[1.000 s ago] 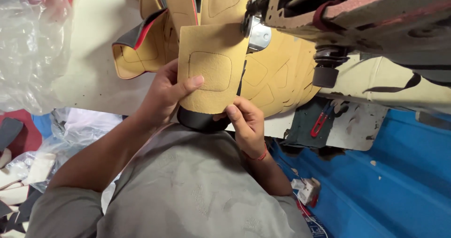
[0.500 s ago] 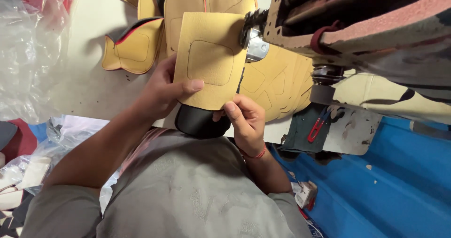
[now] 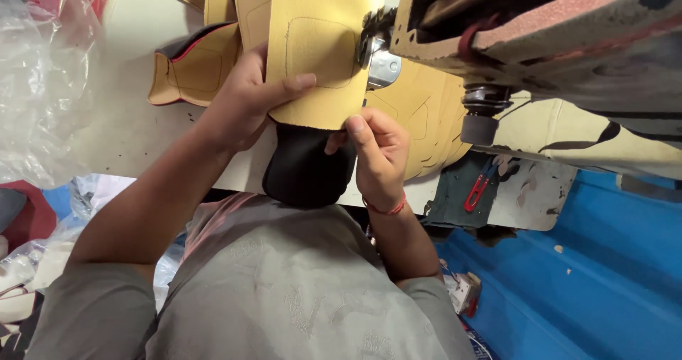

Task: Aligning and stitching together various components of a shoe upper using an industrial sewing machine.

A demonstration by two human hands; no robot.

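The person holds a tan leather piece (image 3: 320,54) flat on the white desk (image 3: 128,140), right next to the sewing machine (image 3: 540,26). A black piece (image 3: 305,172) sticks out from under it and hangs over the desk edge, close to the person's gray shirt.

To do this well, I think both pieces should stay flat and lined up, with no wrinkles, and fingers should keep away from the metal foot (image 3: 383,65) of the machine.

The left hand (image 3: 245,100) lies on the left edge of the tan leather piece. Its thumb presses down on top, and the other fingers are tucked under or behind, so I cannot tell how wide they are. The right hand (image 3: 380,154) pinches the bottom right corner with its fingers close together.

More tan pieces (image 3: 192,68) lie on the desk behind. A clear plastic bag (image 3: 39,83) sits at the left. Small red snips (image 3: 477,187) lie below the machine.
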